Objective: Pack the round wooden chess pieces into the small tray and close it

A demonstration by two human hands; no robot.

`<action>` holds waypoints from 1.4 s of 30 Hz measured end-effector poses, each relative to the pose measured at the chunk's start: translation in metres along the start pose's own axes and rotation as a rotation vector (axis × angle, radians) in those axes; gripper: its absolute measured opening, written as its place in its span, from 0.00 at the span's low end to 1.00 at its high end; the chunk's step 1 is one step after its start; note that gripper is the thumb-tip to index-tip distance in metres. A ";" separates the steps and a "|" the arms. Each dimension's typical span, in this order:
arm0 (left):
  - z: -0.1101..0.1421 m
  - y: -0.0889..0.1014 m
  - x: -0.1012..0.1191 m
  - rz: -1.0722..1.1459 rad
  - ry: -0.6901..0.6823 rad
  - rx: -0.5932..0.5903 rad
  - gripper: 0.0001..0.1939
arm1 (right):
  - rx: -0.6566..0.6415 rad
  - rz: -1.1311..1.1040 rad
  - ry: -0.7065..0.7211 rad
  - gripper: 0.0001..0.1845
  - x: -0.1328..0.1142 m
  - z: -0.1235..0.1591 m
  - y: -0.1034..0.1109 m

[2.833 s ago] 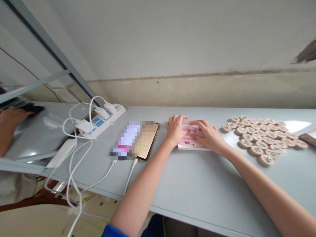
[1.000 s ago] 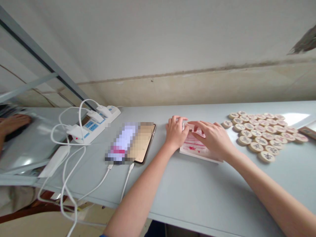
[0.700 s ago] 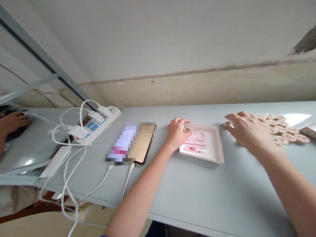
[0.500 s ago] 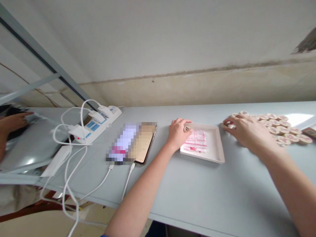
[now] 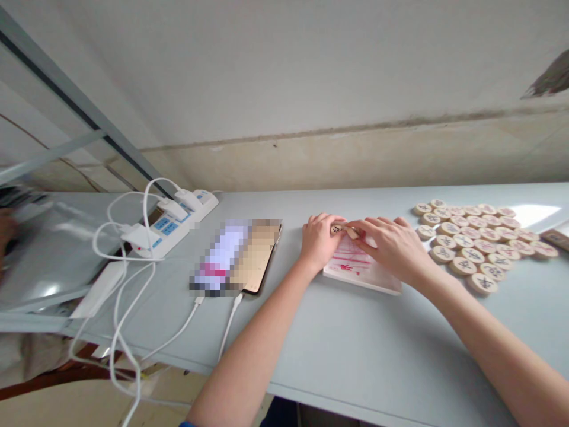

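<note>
On my feed, with twelve at the top, the pale wall (image 5: 311, 71) takes the upper half. Below it, the grey-blue tabletop (image 5: 351, 350) spreads from three across to nine and down past six. Round discs (image 5: 484, 243) with red or black characters form the widest group, lying flat and close together just past three. At nine I have a white power strip (image 5: 165, 226) with chargers plugged in and white cables (image 5: 118, 320) looping down toward seven. Two screen devices (image 5: 262, 267) lie side by side near half past seven, a cable in each lower end.

Just off centre, at four, sits the shallow white tray (image 5: 367, 285). Both hands are on it, fingertips nearly meeting at its upper-left corner. Far out at nine, a blur looks to me like another person's hand (image 5: 5, 234). A red-printed packet (image 5: 349, 258) lies inside the tray.

Smallest are two discs at that corner: the left hand (image 5: 318, 240) has its thumb clamped on an upright black-marked disc (image 5: 336, 229), and the right hand (image 5: 395, 246) pinches a tilted disc (image 5: 352, 233) beside it between thumb and fingers.
</note>
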State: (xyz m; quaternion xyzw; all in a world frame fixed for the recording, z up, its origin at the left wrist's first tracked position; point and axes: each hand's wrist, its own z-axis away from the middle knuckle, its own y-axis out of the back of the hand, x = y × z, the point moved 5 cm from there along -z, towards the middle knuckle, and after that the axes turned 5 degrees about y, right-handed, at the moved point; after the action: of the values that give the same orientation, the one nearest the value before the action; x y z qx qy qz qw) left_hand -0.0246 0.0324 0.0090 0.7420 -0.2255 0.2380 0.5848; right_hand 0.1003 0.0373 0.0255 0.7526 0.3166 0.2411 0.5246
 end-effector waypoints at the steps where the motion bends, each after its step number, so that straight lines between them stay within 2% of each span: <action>1: 0.000 0.000 0.000 0.001 0.001 -0.001 0.09 | -0.001 0.022 0.010 0.11 0.000 0.000 0.001; 6: 0.000 0.000 -0.001 -0.001 0.006 -0.004 0.10 | 0.000 0.072 0.033 0.11 0.001 0.000 0.007; 15: 0.002 0.003 0.004 -0.030 0.035 -0.020 0.10 | -0.003 0.006 0.010 0.07 0.002 0.000 0.004; 27: 0.004 0.000 0.003 -0.060 0.045 -0.020 0.12 | 0.061 -0.049 -0.014 0.08 0.006 0.002 0.000; 29: 0.007 0.004 0.006 -0.069 0.065 -0.015 0.14 | 0.069 -0.057 -0.018 0.07 0.007 0.002 -0.001; 31: 0.014 0.016 0.015 -0.099 0.072 0.007 0.16 | 0.067 -0.065 -0.017 0.06 0.006 0.002 -0.001; 34: 0.046 0.048 0.029 -0.200 0.006 0.101 0.18 | 0.049 -0.061 -0.010 0.05 0.006 0.002 -0.002; 36: 0.082 0.075 0.028 -0.300 0.002 0.240 0.17 | 0.046 -0.064 -0.010 0.06 0.005 0.001 -0.001; 40: 0.174 0.116 -0.010 -0.521 0.133 0.581 0.15 | 0.051 -0.092 -0.023 0.07 0.006 0.001 0.000; 42: 0.208 0.121 -0.036 -0.663 0.250 0.551 0.17 | 0.042 -0.097 -0.022 0.08 0.005 0.001 0.000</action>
State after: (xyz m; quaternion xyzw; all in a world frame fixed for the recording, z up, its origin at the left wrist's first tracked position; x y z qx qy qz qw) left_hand -0.1083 -0.1944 0.0362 0.8678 0.1687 0.1769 0.4326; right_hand 0.1049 0.0403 0.0251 0.7499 0.3520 0.2003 0.5230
